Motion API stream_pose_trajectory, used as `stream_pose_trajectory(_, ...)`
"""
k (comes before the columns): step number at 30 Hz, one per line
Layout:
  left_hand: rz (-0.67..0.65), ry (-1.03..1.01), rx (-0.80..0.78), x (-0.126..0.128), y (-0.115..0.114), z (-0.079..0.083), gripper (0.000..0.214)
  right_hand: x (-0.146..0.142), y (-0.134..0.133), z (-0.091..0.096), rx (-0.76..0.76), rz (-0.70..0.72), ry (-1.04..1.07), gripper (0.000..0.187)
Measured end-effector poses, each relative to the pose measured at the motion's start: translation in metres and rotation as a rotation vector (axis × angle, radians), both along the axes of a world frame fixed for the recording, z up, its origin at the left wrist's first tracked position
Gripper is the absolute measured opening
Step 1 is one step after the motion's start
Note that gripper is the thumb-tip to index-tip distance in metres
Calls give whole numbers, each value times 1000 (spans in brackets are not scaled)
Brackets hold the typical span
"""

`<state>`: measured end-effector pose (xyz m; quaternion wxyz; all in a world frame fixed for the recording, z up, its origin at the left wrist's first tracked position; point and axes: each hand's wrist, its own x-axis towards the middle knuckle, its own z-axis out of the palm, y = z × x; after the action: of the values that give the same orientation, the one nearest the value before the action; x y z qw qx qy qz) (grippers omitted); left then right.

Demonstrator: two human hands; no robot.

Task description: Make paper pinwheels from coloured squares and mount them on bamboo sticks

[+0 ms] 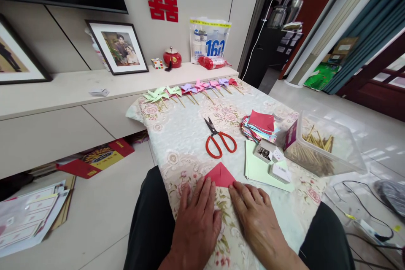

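A red sheet of paper (220, 176), folded into a triangle with its tip pointing away from me, lies on the flowered tablecloth. Both hands rest flat along its near edge. The fingertips of my left hand (201, 215) press on the left corner, fingers stretched out. My right hand (253, 209) lies on the right corner, its fingers also extended. Just beyond the paper are scissors with red handles (220, 141), blades partly apart. To the right sit a stack of coloured paper squares (261, 121), light green sheets (251, 164) and a small open box of metal pins (264, 152).
Several paper pinwheels on sticks (202, 86) line the table's far edge. A clear plastic bin (340, 152) of wooden sticks stands at the right, near a small white box (280, 173). Behind is a white cabinet (72, 93) with a framed photo (117, 46). Cables lie on the right floor.
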<state>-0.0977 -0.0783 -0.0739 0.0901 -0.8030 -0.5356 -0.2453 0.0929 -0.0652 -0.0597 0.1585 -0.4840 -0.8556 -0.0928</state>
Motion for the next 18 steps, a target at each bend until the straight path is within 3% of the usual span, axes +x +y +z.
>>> stream_pose_trajectory(10,4,-129,23,1,3,-12,46,12,0,-5,20,33,76,42)
stream_pose_trajectory(13,-14,-129,151,1,9,-26,45,21,5,-16,117,92,-11,37)
stream_pose_trajectory(16,35,-177,307,2,18,-49,46,26,7,-38,177,146,-91,40)
stream_pose_trajectory(18,45,-185,399,3,24,-64,46,25,6,-54,198,25,-79,38)
